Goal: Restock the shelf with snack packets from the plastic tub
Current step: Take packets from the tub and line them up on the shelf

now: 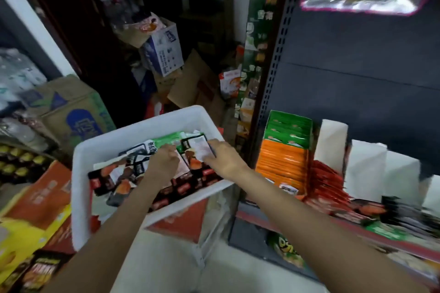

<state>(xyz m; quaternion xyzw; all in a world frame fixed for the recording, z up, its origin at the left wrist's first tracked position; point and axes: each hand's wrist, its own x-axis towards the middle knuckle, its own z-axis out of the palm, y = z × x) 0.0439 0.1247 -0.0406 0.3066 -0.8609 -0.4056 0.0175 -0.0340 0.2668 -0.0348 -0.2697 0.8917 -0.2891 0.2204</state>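
So both hands are down in the white plastic tub [78, 173] at centre-left of the frame, right in the middle of grabbing more stock. The left hand [163, 162] has its fingers curled round the edge of a snack packet in the pile, looks like one of the black-and-white ones but it's blurry. The right hand [222, 158] is pinching a pale packet [202, 148] between thumb and fingers near the tub's far right corner. The tub has plenty left: a loose heap of dark red-and-black packets [188, 185], with a green one [166, 141] toward the back. Over on the shelf [285, 217] at right-centre, some of the job looks done already: green packets [289, 129] stand in a neat row at the back, orange ones [283, 164] in front of them, and a red row [326, 183] just beside those. The white boxes [333, 140] further right look mostly unfilled, though that corner is smeared by motion so I can't say for sure. I'd call it partway, maybe around the middle, with several more trips from tub to shelf to go.
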